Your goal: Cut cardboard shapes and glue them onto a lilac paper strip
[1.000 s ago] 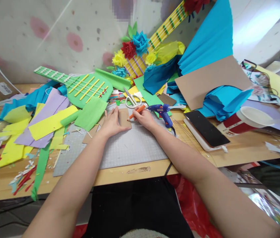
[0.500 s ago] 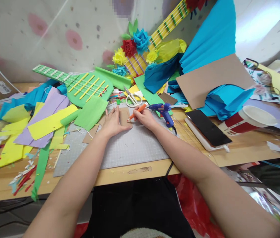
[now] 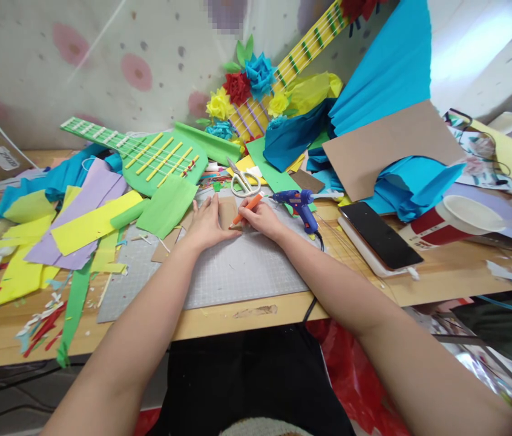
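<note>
My left hand (image 3: 207,226) lies flat, fingers stretched out, pressing a small brown cardboard piece (image 3: 227,212) onto the grey cutting mat (image 3: 238,272). My right hand (image 3: 260,219) is closed around an orange utility knife (image 3: 246,209), whose tip rests on the cardboard near its lower right edge. White-handled scissors (image 3: 243,179) lie just behind the cardboard. A blue glue gun (image 3: 299,203) sits immediately to the right of my right hand.
A green paper guitar (image 3: 147,157) and strips of yellow, purple and green paper (image 3: 78,227) cover the left. Blue tissue, a large brown cardboard sheet (image 3: 387,148), a phone (image 3: 380,236) and a red cup (image 3: 446,221) fill the right. A flower-decorated yellow guitar (image 3: 274,79) leans on the wall.
The knife tip has slid slightly down and left along the cardboard, with my right hand drawing nearer. My left hand stays pressed on the piece.
</note>
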The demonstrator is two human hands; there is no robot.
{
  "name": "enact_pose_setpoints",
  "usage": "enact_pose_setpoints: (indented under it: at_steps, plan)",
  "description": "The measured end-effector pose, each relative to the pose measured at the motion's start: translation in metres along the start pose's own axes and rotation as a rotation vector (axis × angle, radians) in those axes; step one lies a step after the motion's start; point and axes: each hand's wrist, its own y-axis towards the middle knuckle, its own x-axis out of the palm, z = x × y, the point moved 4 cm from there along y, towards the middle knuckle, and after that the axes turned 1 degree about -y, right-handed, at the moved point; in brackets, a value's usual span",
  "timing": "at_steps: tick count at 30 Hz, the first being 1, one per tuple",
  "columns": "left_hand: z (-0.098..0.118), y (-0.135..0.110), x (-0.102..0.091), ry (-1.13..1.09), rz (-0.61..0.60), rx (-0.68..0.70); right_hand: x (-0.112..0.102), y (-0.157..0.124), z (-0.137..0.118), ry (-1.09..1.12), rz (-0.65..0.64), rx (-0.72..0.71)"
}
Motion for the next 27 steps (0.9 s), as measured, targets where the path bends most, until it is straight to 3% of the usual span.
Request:
enact_pose_setpoints:
  at_steps: [3,7,12,17,20,27]
  plan:
    - [-0.001,0.0,0.001,0.001,-0.004,-0.006,0.001,-0.001,-0.004,0.059,-0.035,-0.002]
    - [-0.001,-0.001,0.0,-0.002,0.004,-0.007,-0.011,0.002,-0.003,0.149,0.16,0.019]
    - [-0.002,-0.002,-0.005,-0.017,-0.011,0.015,-0.019,0.008,0.01,0.209,0.261,0.058]
    - [-0.013,0.001,-0.02,-0.08,0.137,-0.024,-0.026,0.012,0.019,0.211,0.337,0.108]
    - [-0.019,0.002,-0.023,-0.109,0.177,-0.053,-0.024,0.011,0.017,0.188,0.29,0.095]
    - [-0.019,0.002,-0.016,-0.099,0.093,-0.019,-0.003,-0.002,-0.004,0.132,-0.029,-0.019]
